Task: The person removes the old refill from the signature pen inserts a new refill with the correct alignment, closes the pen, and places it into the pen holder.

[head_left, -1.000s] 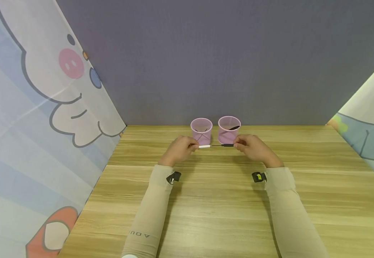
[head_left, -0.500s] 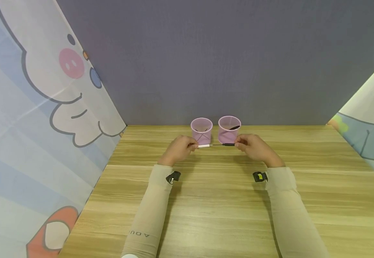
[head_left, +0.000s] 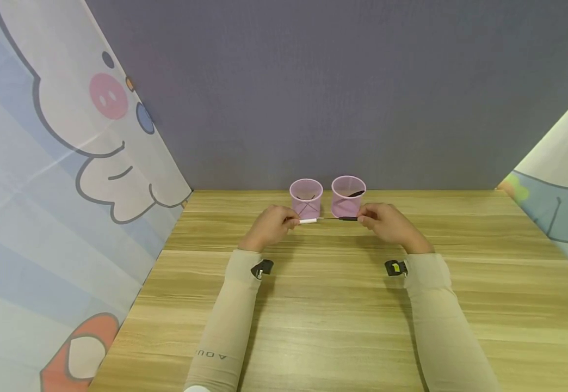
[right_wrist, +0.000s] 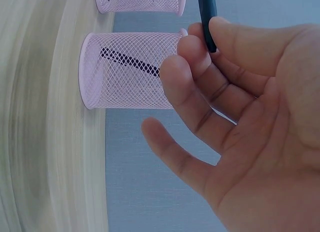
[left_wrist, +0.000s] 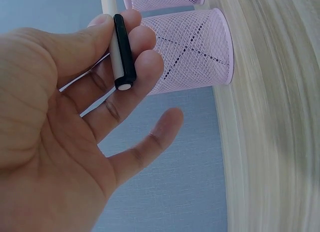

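Note:
My left hand point(head_left: 271, 226) pinches a white pen piece point(head_left: 307, 221) between thumb and fingers. In the left wrist view, a black clip point(left_wrist: 124, 51) runs along this white piece. Opposite it, my right hand point(head_left: 387, 224) pinches a slim black piece point(head_left: 348, 219), whose faceted end point(right_wrist: 207, 26) shows in the right wrist view. A thin dark rod point(head_left: 331, 219) extends from it towards the white piece, nearly in line. Both are held level before two pink mesh cups. Whether the rod's tip touches the white piece is too small to tell.
The left pink mesh cup point(head_left: 306, 185) contains thin dark sticks. In the right pink mesh cup point(head_left: 343, 207) leans a black slim item point(head_left: 356, 194). Both stand on the wooden table point(head_left: 333, 316) near the grey back wall point(head_left: 333, 92). Cartoon-printed sheets flank the table.
The black piece and its rod have shifted slightly to the right. The white piece has shifted slightly left, so they are a little farther apart. Both hands keep their grip.

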Motion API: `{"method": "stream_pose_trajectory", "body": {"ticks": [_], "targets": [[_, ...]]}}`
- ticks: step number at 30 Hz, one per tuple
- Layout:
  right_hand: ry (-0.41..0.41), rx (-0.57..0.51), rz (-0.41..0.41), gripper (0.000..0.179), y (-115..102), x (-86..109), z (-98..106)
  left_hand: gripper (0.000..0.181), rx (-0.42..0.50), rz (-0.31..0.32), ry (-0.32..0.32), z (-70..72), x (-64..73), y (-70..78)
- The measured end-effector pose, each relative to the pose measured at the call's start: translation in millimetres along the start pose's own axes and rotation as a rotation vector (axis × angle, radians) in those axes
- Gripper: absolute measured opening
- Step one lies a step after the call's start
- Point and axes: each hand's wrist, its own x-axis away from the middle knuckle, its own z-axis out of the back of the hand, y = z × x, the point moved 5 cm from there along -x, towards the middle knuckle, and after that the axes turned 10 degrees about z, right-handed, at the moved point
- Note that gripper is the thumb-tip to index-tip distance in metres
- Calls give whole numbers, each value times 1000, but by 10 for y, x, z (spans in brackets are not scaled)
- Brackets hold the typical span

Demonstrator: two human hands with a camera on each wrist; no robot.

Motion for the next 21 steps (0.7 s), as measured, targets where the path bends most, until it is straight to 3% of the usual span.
{"method": "stream_pose_trajectory", "body": {"ticks": [10,21], "targets": [[-5,-10,-1,12,-18,14,22,13,-4,4,-6,-29,-14,1],[-1,3,-1,11,10,-1,3,10,-55,21,-55,-179,-41,31]]}}
